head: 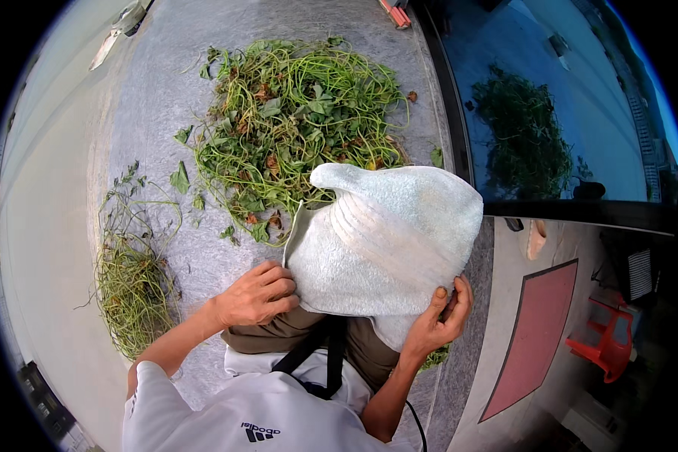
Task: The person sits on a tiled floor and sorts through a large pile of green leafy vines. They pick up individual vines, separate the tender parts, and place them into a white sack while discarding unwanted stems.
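Note:
A pale, worn towel (373, 248) is spread over my lap, its upper part folded and rumpled. My left hand (264, 295) grips its left edge near the lower corner, fingers curled inward. On the other side my right hand (446, 311) pinches the lower right edge between thumb and fingers. Just beyond the towel lies a large heap of green leafy vines (299, 124), with some brown, wilted leaves mixed in. The towel hides the near right part of that heap. Below it show my brown trousers (260, 339).
A smaller pile of thin stems (133, 294) lies on the grey floor (147, 113) at left. Dark glass (542, 113) at right reflects the heap. Farther right are a pink mat (534, 339) and a red plastic stool (607, 344). Loose leaves (179, 177) are scattered around.

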Demonstrator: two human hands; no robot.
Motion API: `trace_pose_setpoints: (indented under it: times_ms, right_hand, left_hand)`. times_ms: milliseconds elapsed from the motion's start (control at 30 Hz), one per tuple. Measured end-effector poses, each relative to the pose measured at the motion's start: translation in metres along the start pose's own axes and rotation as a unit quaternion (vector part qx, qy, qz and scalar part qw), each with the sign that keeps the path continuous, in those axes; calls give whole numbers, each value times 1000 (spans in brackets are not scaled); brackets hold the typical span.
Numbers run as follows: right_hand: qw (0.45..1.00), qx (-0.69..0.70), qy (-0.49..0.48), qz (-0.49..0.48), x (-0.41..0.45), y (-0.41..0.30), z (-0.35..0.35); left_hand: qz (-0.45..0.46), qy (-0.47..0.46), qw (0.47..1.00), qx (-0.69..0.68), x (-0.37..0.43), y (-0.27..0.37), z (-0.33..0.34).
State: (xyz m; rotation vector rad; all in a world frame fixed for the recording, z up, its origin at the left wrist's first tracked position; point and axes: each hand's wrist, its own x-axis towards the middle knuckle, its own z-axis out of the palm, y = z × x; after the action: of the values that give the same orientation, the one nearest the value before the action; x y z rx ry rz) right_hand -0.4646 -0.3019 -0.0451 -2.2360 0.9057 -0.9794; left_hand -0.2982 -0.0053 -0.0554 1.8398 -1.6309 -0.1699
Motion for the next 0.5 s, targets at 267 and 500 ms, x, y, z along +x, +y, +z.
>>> trace_pose_setpoints:
  times_ms: [267, 500]
  right_hand:
    - [997, -36, 27, -61, -5, -41, 0]
    - [985, -123, -20, -120, 8, -41, 11]
  left_hand:
    - [-85, 73, 989, -101, -15, -4, 7]
    - [-25, 10, 998, -58, -44, -7, 10]
